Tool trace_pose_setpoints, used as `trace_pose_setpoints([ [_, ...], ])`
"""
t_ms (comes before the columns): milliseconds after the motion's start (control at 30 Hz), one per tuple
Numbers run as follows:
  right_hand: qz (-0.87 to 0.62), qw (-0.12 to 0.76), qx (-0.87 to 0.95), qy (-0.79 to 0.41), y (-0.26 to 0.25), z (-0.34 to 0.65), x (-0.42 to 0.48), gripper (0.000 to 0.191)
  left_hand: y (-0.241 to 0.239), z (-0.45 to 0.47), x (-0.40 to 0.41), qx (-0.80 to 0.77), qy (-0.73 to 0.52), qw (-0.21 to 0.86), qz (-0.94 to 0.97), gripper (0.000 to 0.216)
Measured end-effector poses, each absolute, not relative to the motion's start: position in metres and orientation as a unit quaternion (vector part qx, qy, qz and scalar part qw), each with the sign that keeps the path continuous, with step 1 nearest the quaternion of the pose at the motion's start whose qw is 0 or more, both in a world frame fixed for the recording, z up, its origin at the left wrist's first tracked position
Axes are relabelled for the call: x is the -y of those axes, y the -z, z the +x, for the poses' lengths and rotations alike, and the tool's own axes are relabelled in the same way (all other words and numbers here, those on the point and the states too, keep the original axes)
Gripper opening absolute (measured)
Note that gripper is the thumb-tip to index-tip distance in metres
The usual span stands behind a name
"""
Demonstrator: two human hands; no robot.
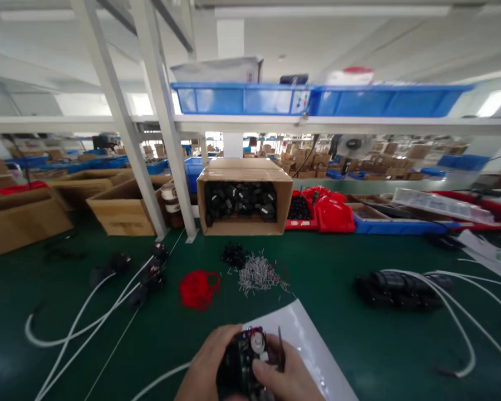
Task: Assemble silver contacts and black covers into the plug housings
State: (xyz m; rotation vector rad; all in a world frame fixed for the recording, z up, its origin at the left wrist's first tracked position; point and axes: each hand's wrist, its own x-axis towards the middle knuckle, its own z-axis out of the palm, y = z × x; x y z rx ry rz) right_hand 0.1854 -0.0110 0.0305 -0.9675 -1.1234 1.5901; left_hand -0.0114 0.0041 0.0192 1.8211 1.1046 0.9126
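Low in the view I hold a black plastic housing with an exposed circuit board (pixel 245 356) and a round pale part on it. My left hand (pixel 206 367) is wrapped round its left side. My right hand (pixel 292 372) grips the right side, its thumb pressing on the board. A thin dark pointed tool (pixel 280 342), perhaps tweezers, sticks up from the right fingers. Under the hands lies a white sheet (pixel 304 334). A white cable (pixel 161 379) runs up to my left hand; its end is hidden. Beyond are a pile of small silvery pieces (pixel 256 273) and a red coil of wire (pixel 198 289).
Black units with white cables (pixel 148 278) lie left, and more black housings (pixel 401 289) lie right. A cardboard box of black parts (pixel 244 227) stands behind, beside red bins (pixel 336 214) and a blue tray (pixel 401 225). White shelf posts (pixel 171 139) rise from the green table (pixel 317 267).
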Motion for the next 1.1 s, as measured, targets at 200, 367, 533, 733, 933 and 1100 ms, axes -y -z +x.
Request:
trace_pose_setpoints([
  [200,-0.490,0.407,0.534,-0.556,-0.022,0.179,0.017,0.044,-0.003,0.015,0.011,-0.445,-0.394,0.438,0.674,0.075],
  [367,-0.549,0.347,0.594,-0.475,-0.043,0.202,0.010,0.050,-0.006,0.017,0.005,-0.406,-0.377,0.426,0.715,0.081],
  [533,-0.481,0.361,0.674,-0.429,-0.051,0.206,-0.008,0.026,-0.011,0.016,-0.002,-0.383,-0.371,0.425,0.732,0.075],
  [733,-0.514,0.431,0.622,-0.404,-0.038,0.197,-0.013,0.007,-0.015,0.014,-0.004,-0.391,-0.375,0.429,0.723,0.067],
  [933,-0.562,0.474,0.624,-0.265,-0.045,0.205,0.000,0.011,-0.029,0.018,-0.010,-0.421,-0.331,0.352,0.768,0.062],
  [1100,-0.525,0.374,0.729,-0.230,-0.046,0.205,0.011,0.024,-0.043,0.028,-0.015,-0.456,-0.278,0.308,0.787,0.070],
])
